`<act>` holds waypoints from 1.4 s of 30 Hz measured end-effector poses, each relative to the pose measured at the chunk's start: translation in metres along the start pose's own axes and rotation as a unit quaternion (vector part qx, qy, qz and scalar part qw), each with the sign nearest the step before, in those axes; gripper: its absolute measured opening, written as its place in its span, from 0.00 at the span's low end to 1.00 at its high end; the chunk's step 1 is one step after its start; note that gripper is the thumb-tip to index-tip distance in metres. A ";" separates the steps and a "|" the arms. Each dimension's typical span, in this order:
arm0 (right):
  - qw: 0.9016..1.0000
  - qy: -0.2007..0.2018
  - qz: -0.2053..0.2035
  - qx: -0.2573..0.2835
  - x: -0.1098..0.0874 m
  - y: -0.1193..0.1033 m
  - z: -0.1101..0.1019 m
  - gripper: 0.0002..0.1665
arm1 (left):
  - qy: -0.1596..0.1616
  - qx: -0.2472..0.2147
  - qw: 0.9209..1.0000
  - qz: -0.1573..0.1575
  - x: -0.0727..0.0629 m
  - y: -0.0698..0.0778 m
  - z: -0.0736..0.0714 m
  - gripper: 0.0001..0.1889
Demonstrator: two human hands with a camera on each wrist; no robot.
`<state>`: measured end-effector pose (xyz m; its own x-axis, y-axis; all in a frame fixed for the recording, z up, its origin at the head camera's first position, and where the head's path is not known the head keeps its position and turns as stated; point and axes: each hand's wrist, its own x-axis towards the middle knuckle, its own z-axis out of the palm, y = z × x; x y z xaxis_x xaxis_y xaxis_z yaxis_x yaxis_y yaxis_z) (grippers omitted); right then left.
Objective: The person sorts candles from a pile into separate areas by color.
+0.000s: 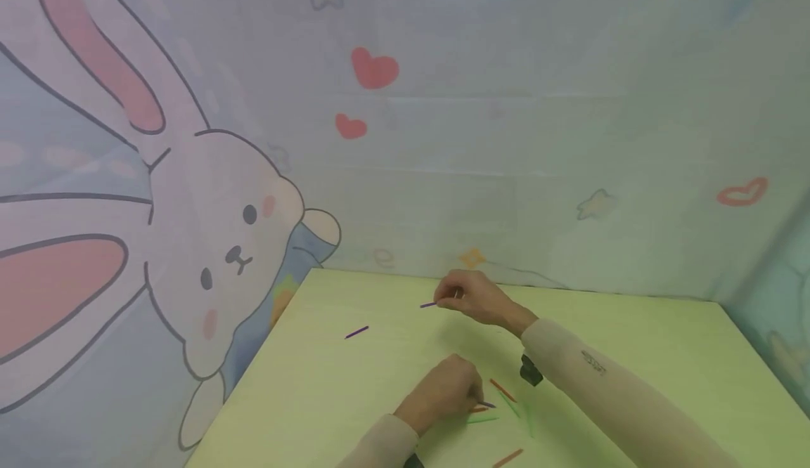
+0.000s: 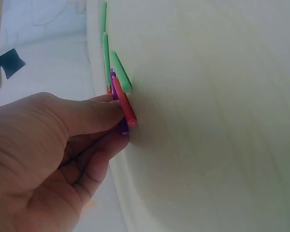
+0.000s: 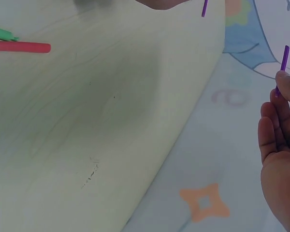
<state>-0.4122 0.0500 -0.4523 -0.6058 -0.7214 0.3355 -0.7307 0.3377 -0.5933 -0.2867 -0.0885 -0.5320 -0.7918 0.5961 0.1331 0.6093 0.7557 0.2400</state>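
Purple stick (image 3: 284, 59) appeared light and stiff, best taken near one end, where right hand (image 1: 479, 299) fingers pinched it; left hand (image 1: 446, 391) seemingly pinched second purple stick (image 2: 124, 128), partly hidden.

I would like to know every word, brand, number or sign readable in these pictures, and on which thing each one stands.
No text reads clearly.
Right sleeve: dark, script-like marking, too small and blurred to read.
Wall backdrop: faint e-shaped mark; whether it is a letter, I cannot tell.
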 end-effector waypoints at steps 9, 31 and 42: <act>0.999 -0.015 -0.005 0.029 0.013 -0.001 0.012 0.04 | 0.012 0.014 1.000 0.011 0.000 -0.001 0.002 0.05; 0.997 -0.048 -0.053 0.020 0.040 -0.002 0.029 0.07 | 0.015 -0.002 1.000 0.013 -0.005 -0.004 0.000 0.05; 0.995 -0.070 -0.064 0.019 0.051 -0.001 0.043 0.03 | 0.022 0.029 0.999 0.023 -0.006 -0.004 0.002 0.05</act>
<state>-0.4287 -0.0132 -0.4662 -0.4571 -0.8349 0.3066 -0.7852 0.2169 -0.5800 -0.2846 -0.0947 -0.5361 -0.7636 0.6186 0.1850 0.6450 0.7434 0.1770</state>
